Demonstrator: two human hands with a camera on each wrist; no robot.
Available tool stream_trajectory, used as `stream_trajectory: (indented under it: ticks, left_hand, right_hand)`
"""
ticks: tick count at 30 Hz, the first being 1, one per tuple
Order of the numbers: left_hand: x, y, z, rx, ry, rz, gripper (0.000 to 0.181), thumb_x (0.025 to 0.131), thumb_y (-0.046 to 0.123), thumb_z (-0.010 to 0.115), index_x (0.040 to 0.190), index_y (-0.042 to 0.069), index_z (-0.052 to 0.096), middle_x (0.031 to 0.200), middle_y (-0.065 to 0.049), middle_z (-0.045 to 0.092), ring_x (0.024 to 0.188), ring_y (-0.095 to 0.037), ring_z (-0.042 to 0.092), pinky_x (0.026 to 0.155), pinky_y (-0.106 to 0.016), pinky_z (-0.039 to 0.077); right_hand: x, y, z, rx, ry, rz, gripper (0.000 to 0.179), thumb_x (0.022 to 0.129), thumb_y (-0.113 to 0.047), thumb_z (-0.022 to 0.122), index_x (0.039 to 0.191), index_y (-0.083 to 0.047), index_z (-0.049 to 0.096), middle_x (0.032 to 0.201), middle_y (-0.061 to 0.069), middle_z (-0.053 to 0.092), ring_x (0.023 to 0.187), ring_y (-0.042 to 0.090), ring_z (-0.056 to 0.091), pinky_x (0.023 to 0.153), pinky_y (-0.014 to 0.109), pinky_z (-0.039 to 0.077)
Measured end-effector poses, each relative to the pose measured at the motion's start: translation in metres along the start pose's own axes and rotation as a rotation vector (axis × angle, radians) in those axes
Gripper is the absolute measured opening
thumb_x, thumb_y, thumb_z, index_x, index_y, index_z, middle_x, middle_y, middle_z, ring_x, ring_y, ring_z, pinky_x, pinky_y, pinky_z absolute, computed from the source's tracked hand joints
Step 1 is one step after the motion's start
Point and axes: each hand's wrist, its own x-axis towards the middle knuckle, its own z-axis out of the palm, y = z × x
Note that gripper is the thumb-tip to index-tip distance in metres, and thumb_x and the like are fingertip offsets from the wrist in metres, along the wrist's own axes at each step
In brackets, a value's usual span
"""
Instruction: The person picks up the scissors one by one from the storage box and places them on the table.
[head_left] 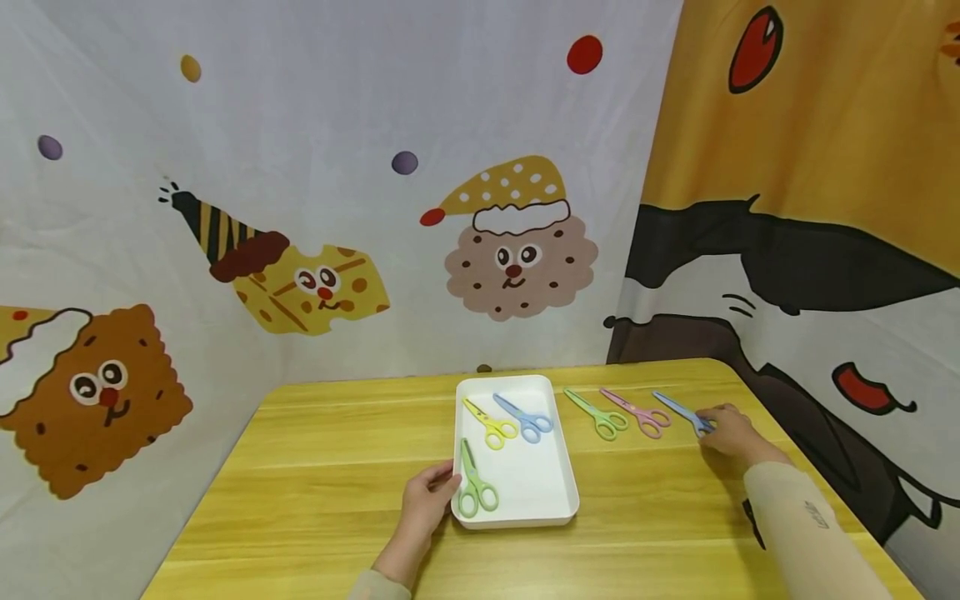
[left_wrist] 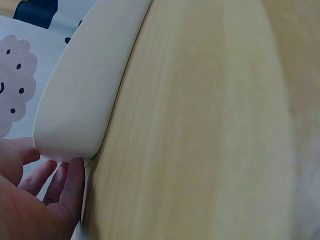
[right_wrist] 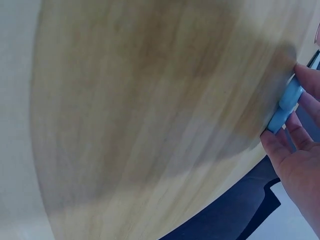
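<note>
A white tray [head_left: 525, 500] holds yellow scissors [head_left: 491, 429], blue scissors [head_left: 531, 423] and green scissors [head_left: 474, 483]. My left hand [head_left: 426, 500] holds the tray's near left side; in the left wrist view its thumb is at the rim and its fingers [left_wrist: 74, 182] touch the outer wall. At the table's right, my right hand [head_left: 731, 432] grips the handles of another pair of blue scissors [head_left: 681, 411], lying on the table with blades pointing away. In the right wrist view, the fingers surround the blue handles [right_wrist: 287, 102], partly hiding them.
Between the tray and my right hand, green scissors [head_left: 600, 417] and pink scissors [head_left: 639, 414] lie on the wooden table [head_left: 322, 492]. Behind the table hangs a cloth [head_left: 337, 108] printed with cartoon figures. The table's right edge runs close to my right forearm.
</note>
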Motion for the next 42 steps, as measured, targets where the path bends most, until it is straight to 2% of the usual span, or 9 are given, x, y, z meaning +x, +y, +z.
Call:
stream_trajectory:
  ticks: [5, 11, 18, 26, 28, 33, 39, 42]
  left_hand:
    - [0.0, 0.0, 0.0, -0.007, -0.003, -0.006, 0.037, 0.088, 0.014, 0.067, 0.12, -0.004, 0.061, 0.112, -0.018, 0.064, 0.093, -0.016, 0.06, 0.076, -0.025, 0.055]
    - [0.001, -0.001, 0.0, -0.013, -0.006, -0.006, 0.038, 0.088, 0.014, 0.067, 0.121, -0.004, 0.061, 0.112, -0.018, 0.063, 0.093, -0.016, 0.06, 0.075, -0.024, 0.055]
    - [0.001, -0.001, 0.0, 0.004, -0.005, 0.013, 0.037, 0.087, 0.013, 0.068, 0.119, -0.004, 0.062, 0.11, -0.017, 0.064, 0.092, -0.016, 0.06, 0.074, -0.021, 0.054]
    - [0.002, -0.002, 0.001, -0.008, 0.003, 0.017, 0.035, 0.087, 0.011, 0.067, 0.118, -0.004, 0.062, 0.109, -0.017, 0.065, 0.091, -0.015, 0.062, 0.073, -0.021, 0.055]
    - [0.002, -0.002, 0.001, -0.012, 0.001, 0.015, 0.036, 0.087, 0.011, 0.068, 0.119, -0.004, 0.062, 0.109, -0.017, 0.065, 0.091, -0.014, 0.062, 0.073, -0.022, 0.055]
    - [0.001, -0.002, 0.0, -0.023, -0.003, 0.012, 0.037, 0.087, 0.012, 0.068, 0.119, -0.005, 0.062, 0.109, -0.016, 0.065, 0.09, -0.014, 0.062, 0.073, -0.024, 0.056]
    - [0.001, -0.003, 0.001, -0.034, -0.003, 0.001, 0.036, 0.087, 0.011, 0.067, 0.119, -0.005, 0.061, 0.109, -0.017, 0.064, 0.09, -0.014, 0.063, 0.073, -0.025, 0.056]
    - [0.001, -0.003, 0.001, -0.031, -0.003, 0.001, 0.036, 0.088, 0.011, 0.067, 0.12, -0.005, 0.061, 0.11, -0.018, 0.064, 0.091, -0.014, 0.062, 0.074, -0.024, 0.056]
  right_hand:
    - [0.001, 0.0, 0.003, -0.008, 0.023, -0.005, 0.053, 0.075, -0.009, 0.067, 0.121, 0.014, 0.054, 0.114, 0.043, 0.044, 0.096, 0.056, 0.045, 0.078, 0.059, 0.039]
    - [0.001, -0.004, 0.006, -0.018, 0.056, 0.015, 0.053, 0.074, -0.009, 0.068, 0.121, 0.013, 0.055, 0.114, 0.042, 0.044, 0.098, 0.057, 0.041, 0.08, 0.059, 0.034]
    - [0.001, -0.017, 0.013, -0.012, 0.128, 0.015, 0.052, 0.076, -0.007, 0.063, 0.124, 0.012, 0.053, 0.119, 0.041, 0.042, 0.106, 0.06, 0.035, 0.086, 0.066, 0.033]
    - [0.0, -0.05, 0.017, -0.025, 0.167, -0.005, 0.051, 0.088, -0.02, 0.059, 0.13, 0.008, 0.05, 0.127, 0.037, 0.041, 0.113, 0.059, 0.033, 0.083, 0.07, 0.038]
    - [-0.001, -0.06, 0.019, -0.035, 0.174, -0.023, 0.052, 0.089, -0.023, 0.06, 0.131, 0.007, 0.049, 0.128, 0.036, 0.041, 0.115, 0.06, 0.033, 0.086, 0.071, 0.037]
    - [-0.004, -0.086, 0.021, -0.027, 0.169, -0.097, 0.058, 0.089, -0.025, 0.062, 0.135, 0.007, 0.045, 0.132, 0.036, 0.04, 0.117, 0.061, 0.033, 0.094, 0.071, 0.032]
    - [-0.005, -0.113, 0.026, -0.025, 0.188, -0.179, 0.068, 0.087, -0.033, 0.067, 0.138, 0.004, 0.042, 0.137, 0.035, 0.037, 0.121, 0.06, 0.034, 0.093, 0.071, 0.033]
    - [-0.005, -0.124, 0.031, -0.014, 0.19, -0.198, 0.07, 0.086, -0.036, 0.067, 0.14, 0.0, 0.041, 0.142, 0.033, 0.033, 0.125, 0.057, 0.031, 0.097, 0.071, 0.031]
